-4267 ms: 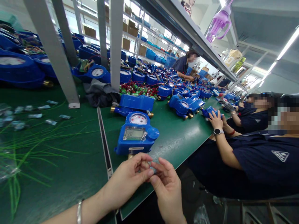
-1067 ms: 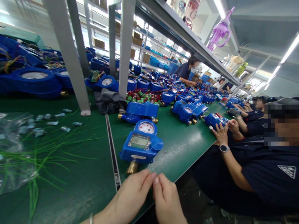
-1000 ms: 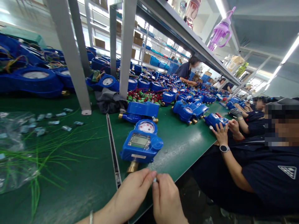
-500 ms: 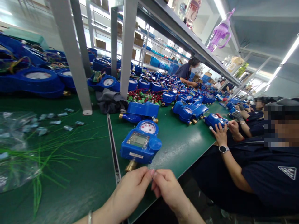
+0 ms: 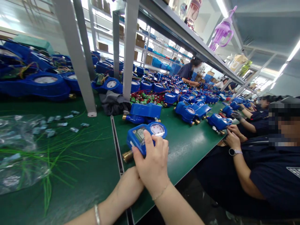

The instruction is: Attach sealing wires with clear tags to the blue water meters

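Note:
A blue water meter (image 5: 131, 137) with a small display, a round dial and a brass pipe end lies on the green tabletop in front of me. My right hand (image 5: 153, 161) reaches over its near side, thumb at the front edge and fingers across the top beside the display, gripping it. Just below, my left hand (image 5: 131, 184) is crossed under the right wrist. Its fingers are hidden, so whether they hold anything does not show. Behind this meter another blue meter (image 5: 145, 111) lies on its side.
Green ties (image 5: 48, 181), small pale tags (image 5: 62, 124) and a clear plastic bag (image 5: 21, 131) lie to the left. Metal posts (image 5: 131, 47) carry a shelf above. Many blue meters crowd the back. A co-worker (image 5: 269, 178) handles a meter (image 5: 217, 121) at right.
My hands were pinched together in front of the meter. My right hand has moved up onto it and turned it slightly; my left hand has dropped under the right wrist.

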A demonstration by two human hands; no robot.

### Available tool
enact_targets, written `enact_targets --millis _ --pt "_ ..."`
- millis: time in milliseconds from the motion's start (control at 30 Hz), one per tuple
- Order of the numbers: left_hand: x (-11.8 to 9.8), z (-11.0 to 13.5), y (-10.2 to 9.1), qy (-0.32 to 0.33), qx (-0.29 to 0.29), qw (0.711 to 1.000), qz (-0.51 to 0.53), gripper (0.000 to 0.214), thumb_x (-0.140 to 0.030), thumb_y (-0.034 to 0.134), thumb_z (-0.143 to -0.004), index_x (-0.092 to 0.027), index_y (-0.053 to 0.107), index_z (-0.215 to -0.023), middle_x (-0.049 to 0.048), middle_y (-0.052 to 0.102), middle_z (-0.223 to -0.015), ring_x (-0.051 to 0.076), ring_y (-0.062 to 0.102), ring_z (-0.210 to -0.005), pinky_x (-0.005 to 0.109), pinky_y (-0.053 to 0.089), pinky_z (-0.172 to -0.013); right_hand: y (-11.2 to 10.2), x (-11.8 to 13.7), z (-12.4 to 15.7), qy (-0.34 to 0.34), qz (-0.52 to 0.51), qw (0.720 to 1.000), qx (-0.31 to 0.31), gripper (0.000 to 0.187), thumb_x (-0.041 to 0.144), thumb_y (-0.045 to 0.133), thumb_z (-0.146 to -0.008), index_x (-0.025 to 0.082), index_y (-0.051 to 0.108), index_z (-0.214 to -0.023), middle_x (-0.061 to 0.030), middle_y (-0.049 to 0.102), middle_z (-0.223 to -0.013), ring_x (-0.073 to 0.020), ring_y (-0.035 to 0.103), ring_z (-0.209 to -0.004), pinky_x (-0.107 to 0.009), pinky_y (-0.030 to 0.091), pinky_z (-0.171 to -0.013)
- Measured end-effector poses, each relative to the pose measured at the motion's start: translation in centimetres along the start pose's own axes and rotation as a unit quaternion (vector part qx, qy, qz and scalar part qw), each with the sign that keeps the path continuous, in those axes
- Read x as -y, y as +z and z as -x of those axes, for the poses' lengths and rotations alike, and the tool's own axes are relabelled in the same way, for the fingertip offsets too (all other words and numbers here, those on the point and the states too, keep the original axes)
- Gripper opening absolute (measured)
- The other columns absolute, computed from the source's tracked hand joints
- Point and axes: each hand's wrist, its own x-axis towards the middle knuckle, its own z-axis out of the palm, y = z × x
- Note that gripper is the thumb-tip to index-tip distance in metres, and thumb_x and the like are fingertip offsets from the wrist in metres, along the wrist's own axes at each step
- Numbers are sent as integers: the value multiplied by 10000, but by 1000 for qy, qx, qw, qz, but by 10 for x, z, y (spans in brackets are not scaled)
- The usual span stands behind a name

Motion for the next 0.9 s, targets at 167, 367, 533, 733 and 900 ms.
enact_targets --millis 167,367,533,733,900 --pt "-17 2 -8 -46 49 998 4 313 -344 425 -809 -155 674 -823 72 708 -853 240 645 -799 300 479 -706 -11 -14 -19 -43 -24 997 61 649 432 615 -763 257 371 -1339 -114 496 -1092 -290 431 -999 -526 399 -857" --pt "-17 15 -16 -109 44 990 84 487 -628 406 -768 -168 522 -658 -39 449 -538 120 420 -491 221 326 -471 -34 -40 8 -41 -161 983 75 568 285 492 -870 225 251 -1380 -90 361 -1333 -212 348 -1225 -396 356 -1019" --pt "-13 24 -16 -149 27 960 237 519 -702 397 -730 -187 411 -664 -75 305 -555 85 251 -469 200 217 -421 -23 -43 75 -61 -103 991 53 470 192 447 -887 150 318 -1337 -120 524 -1109 -215 489 -1005 -399 455 -852" --pt "-1 24 -10 -122 73 963 229 480 -654 377 -786 -192 385 -654 -80 282 -536 90 237 -477 210 207 -429 -5 -36 95 -166 45 984 45 287 189 502 -855 91 501 -1124 -124 581 -921 -239 505 -807 -409 420 -696" --pt "7 20 -11 -82 65 983 154 463 -609 331 -821 -186 431 -660 -66 307 -552 108 284 -504 225 267 -466 -2 -37 85 -194 75 975 78 122 136 444 -843 139 547 -908 -69 558 -748 -202 473 -687 -364 357 -634"
